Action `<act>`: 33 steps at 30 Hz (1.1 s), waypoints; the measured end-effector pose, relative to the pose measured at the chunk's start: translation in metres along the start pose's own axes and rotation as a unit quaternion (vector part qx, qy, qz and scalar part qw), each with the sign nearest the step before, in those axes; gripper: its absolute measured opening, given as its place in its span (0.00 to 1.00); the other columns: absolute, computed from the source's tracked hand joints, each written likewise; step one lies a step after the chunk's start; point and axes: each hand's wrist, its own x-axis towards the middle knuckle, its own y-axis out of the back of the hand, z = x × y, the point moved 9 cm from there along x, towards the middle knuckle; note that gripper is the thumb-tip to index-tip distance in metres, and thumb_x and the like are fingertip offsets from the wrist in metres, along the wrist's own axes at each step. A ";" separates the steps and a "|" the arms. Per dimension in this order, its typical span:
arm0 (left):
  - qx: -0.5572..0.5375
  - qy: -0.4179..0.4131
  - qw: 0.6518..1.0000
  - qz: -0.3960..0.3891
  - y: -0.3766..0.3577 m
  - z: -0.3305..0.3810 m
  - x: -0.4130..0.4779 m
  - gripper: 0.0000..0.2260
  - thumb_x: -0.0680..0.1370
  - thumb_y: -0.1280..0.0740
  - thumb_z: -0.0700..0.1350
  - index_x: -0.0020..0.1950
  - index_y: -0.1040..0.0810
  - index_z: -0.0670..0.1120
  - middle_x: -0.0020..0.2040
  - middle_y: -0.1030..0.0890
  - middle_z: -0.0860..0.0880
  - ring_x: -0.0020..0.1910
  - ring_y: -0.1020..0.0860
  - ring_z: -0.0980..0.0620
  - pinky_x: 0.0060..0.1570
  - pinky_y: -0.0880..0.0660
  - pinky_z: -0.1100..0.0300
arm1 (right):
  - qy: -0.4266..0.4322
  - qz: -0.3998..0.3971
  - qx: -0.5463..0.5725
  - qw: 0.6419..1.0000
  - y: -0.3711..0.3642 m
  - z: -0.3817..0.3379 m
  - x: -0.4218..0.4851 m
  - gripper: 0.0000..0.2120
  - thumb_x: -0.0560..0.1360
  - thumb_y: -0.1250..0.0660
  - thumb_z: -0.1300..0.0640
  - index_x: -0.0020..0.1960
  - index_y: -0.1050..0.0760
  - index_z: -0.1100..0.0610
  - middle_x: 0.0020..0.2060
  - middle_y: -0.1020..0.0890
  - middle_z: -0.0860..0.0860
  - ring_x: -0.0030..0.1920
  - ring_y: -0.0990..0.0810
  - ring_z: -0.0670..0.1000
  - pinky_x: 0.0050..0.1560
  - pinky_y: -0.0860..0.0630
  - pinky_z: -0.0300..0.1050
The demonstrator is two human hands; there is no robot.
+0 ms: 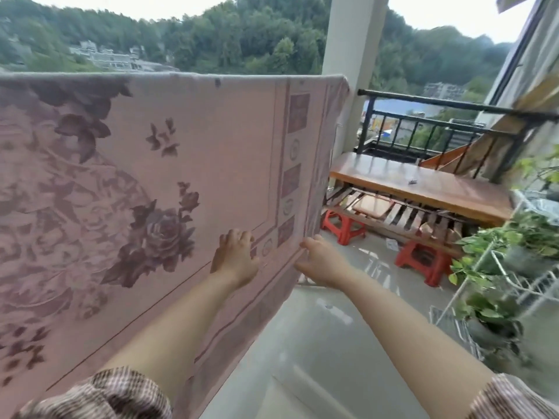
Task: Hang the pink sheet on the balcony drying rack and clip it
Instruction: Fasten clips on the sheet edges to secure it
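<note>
My right hand [317, 261] pinches the side hem of the pink flower-printed cloth sheet [151, 176]. My left hand [236, 257] lies against its face, fingertips hidden, so I cannot tell its hold. The sheet already hangs draped from its top fold, so I judge this is straightening; clipping next needs a freed hand and pegs, none in view.

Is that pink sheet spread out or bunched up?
Spread out: the sheet hangs flat, its flower print showing, the right hand pinching its side edge.

Sheet [211, 140]: matt woven cloth, printed floral pattern. Railing [447, 116]: dark painted metal. Worktop [423, 189]: glossy varnished wood. Stools [343, 228]: smooth red plastic. Floor [317, 343]: smooth, slightly glossy.
</note>
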 end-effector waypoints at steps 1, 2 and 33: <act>0.000 -0.009 1.000 -0.008 -0.012 0.019 0.028 0.20 0.76 0.40 0.47 0.67 0.33 0.45 0.68 0.35 0.45 0.66 0.38 0.43 0.64 0.34 0.51 | -0.018 0.003 -0.005 1.000 0.011 0.025 0.015 0.23 0.74 0.34 0.50 0.65 0.29 0.59 0.60 0.27 0.57 0.62 0.27 0.58 0.62 0.29 0.51; 0.000 -0.020 1.000 -0.014 -0.023 0.040 0.054 0.20 0.76 0.40 0.47 0.68 0.33 0.45 0.69 0.35 0.44 0.66 0.38 0.43 0.64 0.34 0.51 | -0.039 0.009 -0.009 0.999 0.023 0.051 0.029 0.23 0.75 0.35 0.50 0.65 0.30 0.59 0.61 0.28 0.57 0.62 0.28 0.58 0.62 0.30 0.50; 0.011 -0.159 0.975 -0.152 -0.430 0.576 0.669 0.22 0.75 0.38 0.49 0.68 0.33 0.44 0.72 0.37 0.42 0.69 0.39 0.41 0.65 0.35 0.47 | -0.251 -0.011 -0.042 0.967 0.232 0.754 0.478 0.26 0.75 0.37 0.48 0.69 0.36 0.57 0.67 0.32 0.56 0.66 0.31 0.59 0.65 0.31 0.55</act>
